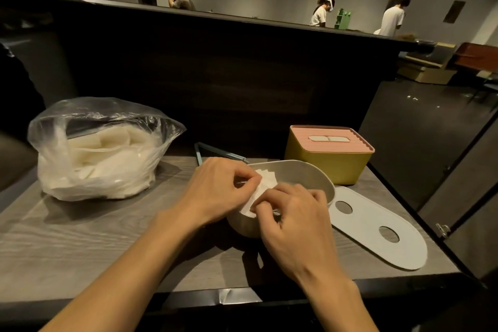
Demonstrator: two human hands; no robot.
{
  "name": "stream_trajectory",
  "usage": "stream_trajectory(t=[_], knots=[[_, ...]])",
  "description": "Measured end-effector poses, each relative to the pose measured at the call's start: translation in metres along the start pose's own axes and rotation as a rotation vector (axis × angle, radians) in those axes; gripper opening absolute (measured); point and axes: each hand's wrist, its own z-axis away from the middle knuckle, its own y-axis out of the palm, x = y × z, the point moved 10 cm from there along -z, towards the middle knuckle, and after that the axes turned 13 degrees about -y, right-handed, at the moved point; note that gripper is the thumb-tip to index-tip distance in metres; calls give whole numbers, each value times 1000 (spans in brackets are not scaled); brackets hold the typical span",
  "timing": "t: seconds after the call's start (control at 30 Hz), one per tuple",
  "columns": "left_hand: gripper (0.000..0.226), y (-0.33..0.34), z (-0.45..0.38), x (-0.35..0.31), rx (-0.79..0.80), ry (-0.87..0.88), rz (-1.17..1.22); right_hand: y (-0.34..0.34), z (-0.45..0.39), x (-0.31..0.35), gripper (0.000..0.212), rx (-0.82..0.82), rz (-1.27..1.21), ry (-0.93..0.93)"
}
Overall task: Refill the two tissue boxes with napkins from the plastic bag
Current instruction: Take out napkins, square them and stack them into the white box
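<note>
A clear plastic bag (97,148) full of white napkins sits at the left of the grey table. An oval grey tissue box (304,178) stands open in the middle. My left hand (218,188) and my right hand (293,221) both pinch a small stack of white napkins (262,183) over the box's near end. The box's pale oval lid (377,229), with two round holes, lies flat to its right. A yellow tissue box (328,162) with a pink slotted lid stands closed behind it.
A thin blue-edged frame (213,152) lies behind the oval box. A dark partition wall (215,75) rises behind the table. The table's front edge (234,296) is near me, its right edge beside a dark floor. Several people stand in the far background.
</note>
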Motion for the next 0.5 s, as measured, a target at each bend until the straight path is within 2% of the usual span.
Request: stream_trajectory(t=[0.33,0.4,0.5], knots=[[19,-35,20,21,-161,-9,229,-10,-16,23,36,-135,-26,-39],[18,-43,29,34,-188,-44,221,-3,-25,36,37,-131,-34,-64],[10,-48,40,74,-147,-120,188,18,-45,66,37,-80,-58,-117]])
